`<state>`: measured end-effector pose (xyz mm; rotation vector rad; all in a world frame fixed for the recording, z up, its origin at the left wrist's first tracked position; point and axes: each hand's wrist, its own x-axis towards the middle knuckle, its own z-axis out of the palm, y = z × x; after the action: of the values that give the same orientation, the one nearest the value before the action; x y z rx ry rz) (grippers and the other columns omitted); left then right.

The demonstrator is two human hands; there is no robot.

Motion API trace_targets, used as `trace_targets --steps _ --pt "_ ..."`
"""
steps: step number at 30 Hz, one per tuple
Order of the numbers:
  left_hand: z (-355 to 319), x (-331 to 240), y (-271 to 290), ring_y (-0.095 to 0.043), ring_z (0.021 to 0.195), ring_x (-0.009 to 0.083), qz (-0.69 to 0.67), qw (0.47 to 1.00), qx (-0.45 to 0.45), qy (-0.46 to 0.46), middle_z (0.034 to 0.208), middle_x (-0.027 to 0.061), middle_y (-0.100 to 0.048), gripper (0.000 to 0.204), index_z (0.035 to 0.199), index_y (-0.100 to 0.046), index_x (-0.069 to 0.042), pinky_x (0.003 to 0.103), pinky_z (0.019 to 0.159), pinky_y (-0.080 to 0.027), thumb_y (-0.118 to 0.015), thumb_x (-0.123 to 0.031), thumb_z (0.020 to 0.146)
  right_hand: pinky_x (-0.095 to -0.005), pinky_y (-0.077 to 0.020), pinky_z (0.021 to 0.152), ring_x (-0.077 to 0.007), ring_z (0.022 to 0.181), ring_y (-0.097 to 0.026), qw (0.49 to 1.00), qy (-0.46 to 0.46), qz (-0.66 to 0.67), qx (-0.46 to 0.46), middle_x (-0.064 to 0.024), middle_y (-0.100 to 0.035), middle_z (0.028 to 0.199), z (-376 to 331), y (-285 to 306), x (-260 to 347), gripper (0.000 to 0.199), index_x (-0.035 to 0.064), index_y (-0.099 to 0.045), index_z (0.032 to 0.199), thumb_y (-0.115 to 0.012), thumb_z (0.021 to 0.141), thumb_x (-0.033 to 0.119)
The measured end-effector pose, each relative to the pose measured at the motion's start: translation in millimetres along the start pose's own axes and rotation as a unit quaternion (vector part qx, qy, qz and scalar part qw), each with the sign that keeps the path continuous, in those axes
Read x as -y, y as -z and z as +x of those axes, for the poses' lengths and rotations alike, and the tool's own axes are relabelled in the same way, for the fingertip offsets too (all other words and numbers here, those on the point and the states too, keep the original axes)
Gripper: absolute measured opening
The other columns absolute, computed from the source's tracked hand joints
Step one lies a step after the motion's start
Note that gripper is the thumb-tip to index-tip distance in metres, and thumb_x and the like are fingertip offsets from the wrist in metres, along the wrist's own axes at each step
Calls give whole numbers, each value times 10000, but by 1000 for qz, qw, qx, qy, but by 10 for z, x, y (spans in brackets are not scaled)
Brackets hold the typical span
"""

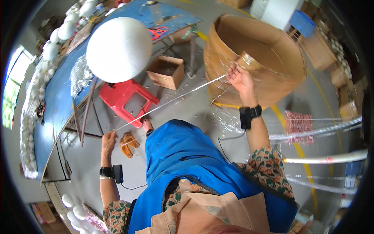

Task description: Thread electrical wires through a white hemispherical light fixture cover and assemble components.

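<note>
A thin silvery beaded strand (196,89) runs taut on a slant between my two hands. My left hand (108,141), low on the left above the grey floor, is closed with the strand's lower end in its fingers. Higher up, my right hand (240,79) pinches the other end in front of a big round cardboard box (280,87). Beyond the strand are a red plastic stool (117,97) and a large white ball (119,50); whether the ball rests on the stool or the table, I cannot tell. Both wrists wear black straps with small devices.
A blue table (58,97) along the left carries red-handled scissors (159,32) and a silvery heap (81,76). A small open carton (163,80) and orange slippers (127,145) lie on the floor. Shiny strands (323,131) stretch across at right. Clear plastic scraps (230,121) lie near the round box.
</note>
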<state>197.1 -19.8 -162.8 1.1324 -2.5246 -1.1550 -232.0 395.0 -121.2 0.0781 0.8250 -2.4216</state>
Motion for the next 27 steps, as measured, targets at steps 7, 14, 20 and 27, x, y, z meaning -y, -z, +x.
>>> trace_targets --steps 7,14,20,27 --pt "351 1512 220 -447 503 121 9 979 -171 112 508 39 -508 369 626 -590 -4 301 478 -358 -512 -303 829 -357 -459 741 -188 756 -586 994 55 -48 -77 -58 -613 812 25 152 376 166 41 -557 929 -469 900 178" --pt "463 1582 225 -566 597 238 78 951 -265 141 622 150 -600 362 682 -616 5 377 601 -440 -487 -317 787 -335 -478 692 -165 695 -577 979 145 -84 -118 -42 -605 766 -59 225 711 174 38 -576 916 -478 894 180" --pt "327 89 -439 -458 1097 371 228 957 -70 -167 1201 199 -490 604 1209 -478 -47 412 934 -366 -642 -390 739 -238 -447 589 -118 593 -537 954 117 -274 28 -11 -554 657 -202 -272 327 215 20 -579 955 -488 899 206" --pt "-143 -1912 -1087 -533 1007 245 -179 916 285 -219 1069 134 -589 587 1083 -571 8 323 881 -405 -284 -482 935 -198 -383 532 -80 536 -490 840 -69 -444 304 -15 -516 578 -776 -1174 -899 233 3 -559 939 -456 912 210"
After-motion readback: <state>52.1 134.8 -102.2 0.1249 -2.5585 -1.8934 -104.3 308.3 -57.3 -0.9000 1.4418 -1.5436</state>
